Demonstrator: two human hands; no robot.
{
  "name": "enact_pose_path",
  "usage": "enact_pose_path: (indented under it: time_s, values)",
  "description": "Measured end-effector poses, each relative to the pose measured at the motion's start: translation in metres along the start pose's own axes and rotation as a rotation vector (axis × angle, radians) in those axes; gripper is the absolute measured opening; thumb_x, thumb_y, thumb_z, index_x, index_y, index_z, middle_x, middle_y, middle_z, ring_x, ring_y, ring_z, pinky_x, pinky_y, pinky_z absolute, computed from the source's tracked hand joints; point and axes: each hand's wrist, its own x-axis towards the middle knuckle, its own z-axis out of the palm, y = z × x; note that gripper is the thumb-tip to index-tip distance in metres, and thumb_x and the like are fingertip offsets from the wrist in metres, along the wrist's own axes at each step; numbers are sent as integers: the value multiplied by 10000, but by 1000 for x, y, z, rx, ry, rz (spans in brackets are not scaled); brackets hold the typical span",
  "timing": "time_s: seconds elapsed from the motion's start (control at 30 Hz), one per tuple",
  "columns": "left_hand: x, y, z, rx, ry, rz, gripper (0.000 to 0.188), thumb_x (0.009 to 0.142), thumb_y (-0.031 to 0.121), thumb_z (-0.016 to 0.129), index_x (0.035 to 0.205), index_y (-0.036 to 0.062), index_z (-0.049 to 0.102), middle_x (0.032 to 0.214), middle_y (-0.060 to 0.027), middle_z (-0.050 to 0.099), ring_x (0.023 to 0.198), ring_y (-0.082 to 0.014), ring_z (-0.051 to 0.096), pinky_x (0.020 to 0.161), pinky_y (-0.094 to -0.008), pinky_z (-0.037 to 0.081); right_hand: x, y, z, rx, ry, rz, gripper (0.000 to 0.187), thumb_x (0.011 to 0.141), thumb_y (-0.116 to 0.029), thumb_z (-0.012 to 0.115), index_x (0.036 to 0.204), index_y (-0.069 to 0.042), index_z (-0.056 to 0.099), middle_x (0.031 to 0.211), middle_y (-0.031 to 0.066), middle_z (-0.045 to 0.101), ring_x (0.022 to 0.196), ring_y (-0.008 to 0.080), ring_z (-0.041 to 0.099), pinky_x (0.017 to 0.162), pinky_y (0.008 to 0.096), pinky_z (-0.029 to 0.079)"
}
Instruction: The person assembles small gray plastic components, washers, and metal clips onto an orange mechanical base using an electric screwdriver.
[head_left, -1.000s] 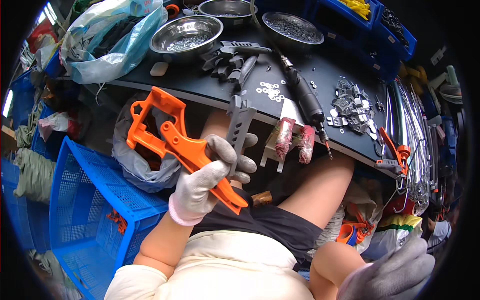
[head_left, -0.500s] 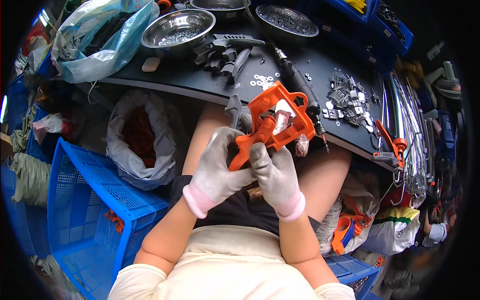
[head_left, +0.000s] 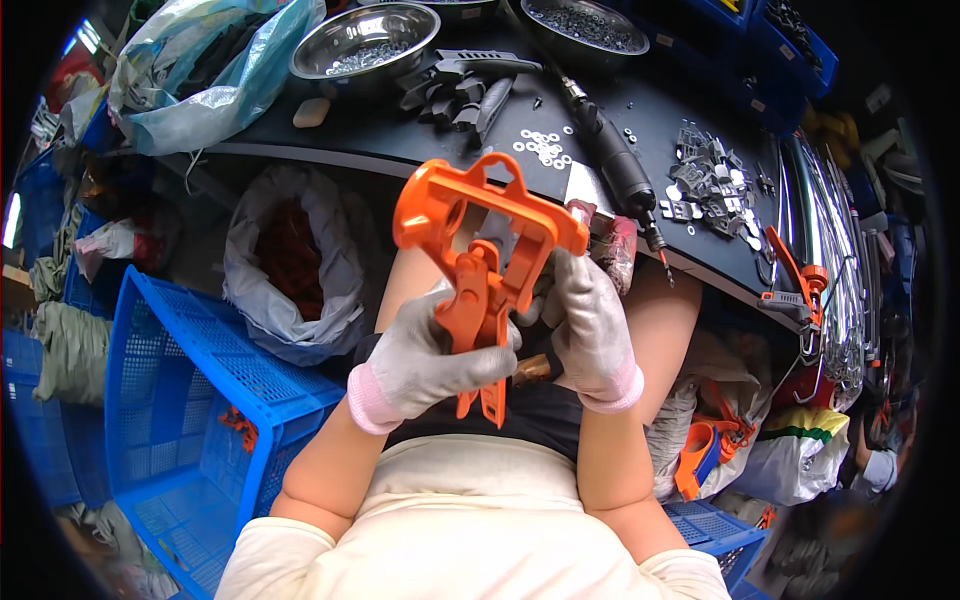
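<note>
An orange plastic frame part (head_left: 480, 240) with a long handle stands upright over my lap. My left hand (head_left: 435, 355), in a grey glove with a pink cuff, is wrapped around its handle. My right hand (head_left: 590, 325), gloved the same way, grips the frame's right side just below the top bar. Both hands are below the edge of the dark workbench (head_left: 640, 150).
On the workbench lie a steel bowl of small parts (head_left: 365, 42), a second bowl (head_left: 585, 22), grey plastic parts (head_left: 465, 85), washers (head_left: 545, 148), a black power screwdriver (head_left: 615, 165) and metal clips (head_left: 710, 185). A blue crate (head_left: 190, 400) and a bagged sack (head_left: 290, 265) stand at my left.
The orange part has come from my left side to the middle over my lap and been turned upright. My right hand came up and took hold of it.
</note>
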Motion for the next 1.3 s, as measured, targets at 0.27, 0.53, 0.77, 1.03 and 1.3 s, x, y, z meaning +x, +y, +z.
enact_pose_path:
  time_s: [0.27,0.53,0.77,1.03,1.3]
  values:
    - [-12,16,-2,165,319,185,332,753,113,767,1028,1,618,900,-22,629,806,-87,583,720,-216,466,-4,12,15,-167,169,-248,226,934,-177,538,1046,16,573,869,32,603,725,50,528,639,189,424]
    - [1,44,9,56,370,532,375,714,-28,758,1045,24,591,916,-29,626,669,-48,542,550,-172,424,-3,13,30,-76,135,-185,256,732,-58,660,976,9,620,830,17,605,724,77,545,705,215,452]
    - [-11,67,4,289,394,396,311,756,80,667,1030,-19,558,695,-44,565,404,-38,416,384,-170,333,-9,11,14,-437,108,-197,245,713,-85,776,903,10,653,731,67,628,644,64,574,634,227,486]
    - [-48,102,-29,305,85,892,288,924,217,580,1050,-23,484,517,9,447,308,-34,333,306,-157,297,-3,28,6,-422,-84,-232,476,878,-441,597,1029,5,528,771,116,623,679,180,623,663,277,501]
    - [-27,82,-21,488,120,793,358,888,193,633,1053,-70,453,609,-16,492,314,-8,319,286,-178,325,-5,33,5,-419,-87,-418,264,793,-157,669,992,7,614,743,93,627,629,123,589,612,237,485]
